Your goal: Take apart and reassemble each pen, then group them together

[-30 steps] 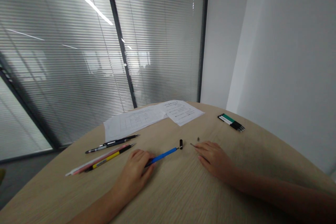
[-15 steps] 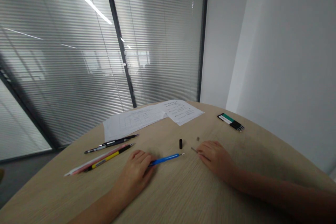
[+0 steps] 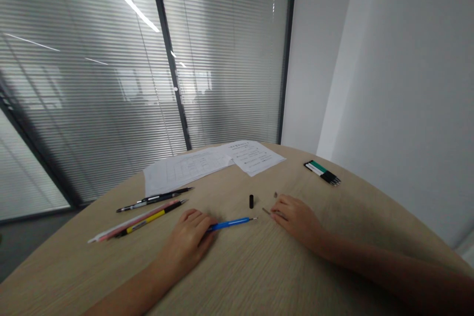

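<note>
The left hand (image 3: 190,238) grasps a blue pen (image 3: 230,223) near the middle of the round table (image 3: 229,276). The pen's long axis runs crosswise, its metal tip pointing toward the table's right edge and slightly toward the far edge. The right hand (image 3: 296,218) pinches a thin rod (image 3: 265,211), whose free end points left and toward the far edge. A short black tube (image 3: 251,201) stands just beyond the pen's tip.
</note>
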The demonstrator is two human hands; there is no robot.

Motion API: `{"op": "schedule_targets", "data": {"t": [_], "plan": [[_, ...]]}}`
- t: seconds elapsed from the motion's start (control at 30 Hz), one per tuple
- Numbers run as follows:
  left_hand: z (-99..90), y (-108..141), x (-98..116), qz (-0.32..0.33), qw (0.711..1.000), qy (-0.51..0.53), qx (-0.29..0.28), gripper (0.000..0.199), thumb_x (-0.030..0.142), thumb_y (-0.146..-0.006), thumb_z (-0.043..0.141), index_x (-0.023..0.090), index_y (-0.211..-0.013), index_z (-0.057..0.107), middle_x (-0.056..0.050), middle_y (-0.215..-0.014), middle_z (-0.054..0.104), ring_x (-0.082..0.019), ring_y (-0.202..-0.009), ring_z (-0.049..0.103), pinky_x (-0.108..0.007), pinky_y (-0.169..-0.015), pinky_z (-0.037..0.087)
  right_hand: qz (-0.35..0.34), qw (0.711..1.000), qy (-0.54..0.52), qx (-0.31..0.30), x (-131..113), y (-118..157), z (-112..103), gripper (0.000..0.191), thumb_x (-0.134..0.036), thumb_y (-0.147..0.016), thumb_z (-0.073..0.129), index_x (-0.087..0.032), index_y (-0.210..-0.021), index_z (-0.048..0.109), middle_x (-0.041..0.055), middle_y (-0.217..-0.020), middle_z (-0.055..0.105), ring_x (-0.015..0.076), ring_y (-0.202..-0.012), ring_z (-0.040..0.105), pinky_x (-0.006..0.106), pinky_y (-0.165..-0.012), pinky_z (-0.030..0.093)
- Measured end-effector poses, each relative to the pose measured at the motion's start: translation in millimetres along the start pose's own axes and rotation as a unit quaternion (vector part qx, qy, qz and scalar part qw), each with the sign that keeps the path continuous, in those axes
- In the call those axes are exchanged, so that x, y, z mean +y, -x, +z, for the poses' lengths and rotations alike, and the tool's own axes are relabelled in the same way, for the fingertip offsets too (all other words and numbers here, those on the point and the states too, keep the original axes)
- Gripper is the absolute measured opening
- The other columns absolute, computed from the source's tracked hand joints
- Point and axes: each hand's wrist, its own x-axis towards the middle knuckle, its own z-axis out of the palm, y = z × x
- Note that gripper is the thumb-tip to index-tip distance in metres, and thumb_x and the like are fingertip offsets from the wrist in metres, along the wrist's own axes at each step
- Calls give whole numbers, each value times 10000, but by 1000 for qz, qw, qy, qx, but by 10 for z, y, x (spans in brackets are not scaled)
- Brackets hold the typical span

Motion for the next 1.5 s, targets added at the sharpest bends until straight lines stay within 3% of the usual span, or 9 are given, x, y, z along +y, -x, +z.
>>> {"op": "schedule_targets", "data": {"t": [0.43, 0.77, 1.5], "plan": [[-6, -12, -11, 0, 1000, -20, -10, 119, 159, -780, 435, 185, -830, 540, -18, -733, 626, -182, -710, 566, -377, -752, 389, 4, 1000, -19, 1, 27, -28, 45, 125, -148, -779, 496, -173, -719, 603, 21, -769, 579, 131, -734, 552, 239, -665, 432], [-35, -32, -7, -8, 999, -25, -31, 144, 166, -797, 425, 192, -854, 554, -19, -769, 641, -190, -734, 570, -423, -800, 343, -116, 987, -11, 107, -42, 79, 2, 193, -192, -826, 410, -172, -754, 588, 48, -761, 596, 152, -708, 548, 264, -646, 423], [-2, -14, 19, 33, 999, -10, 6, 156, 190, -807, 420, 201, -848, 569, -8, -732, 640, -161, -681, 571, -337, -721, 375, -175, 980, 1, 97, -46, 82, -12, 272, -248, -868, 357, -186, -758, 598, 43, -741, 607, 139, -691, 547, 262, -646, 403]]}}
